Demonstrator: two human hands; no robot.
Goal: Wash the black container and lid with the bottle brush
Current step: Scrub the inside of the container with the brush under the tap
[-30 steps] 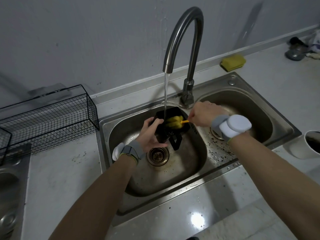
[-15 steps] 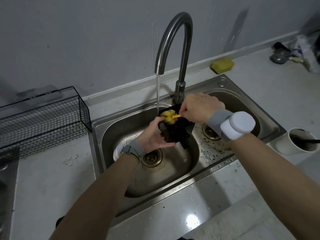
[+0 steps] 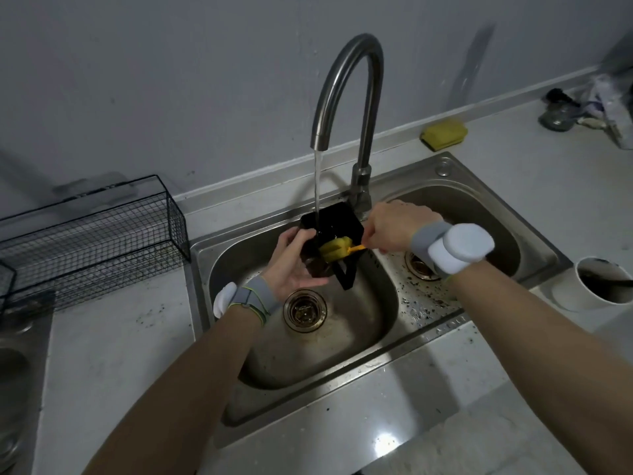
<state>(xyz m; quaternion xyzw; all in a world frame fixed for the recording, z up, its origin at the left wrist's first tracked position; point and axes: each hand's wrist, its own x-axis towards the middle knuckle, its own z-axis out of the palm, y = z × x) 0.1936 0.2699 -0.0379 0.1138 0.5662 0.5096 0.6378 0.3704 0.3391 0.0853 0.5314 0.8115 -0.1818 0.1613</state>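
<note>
left hand (image 3: pixel 291 265) grip clasping black container (image 3: pixel 334 224) under tap stream, right hand (image 3: pixel 394 228) grip pinching bottle brush (image 3: pixel 337 250) inside it

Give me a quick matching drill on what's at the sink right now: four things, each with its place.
Things:
1. container
2. brush
3. sponge
4. wire basket

Places:
A. on the counter left of the sink
B. held in the left hand, under the running tap
C. on the ledge behind the sink, by the wall
D. held in the right hand, head against the container

Pairs: 1-B, 2-D, 3-C, 4-A
</note>
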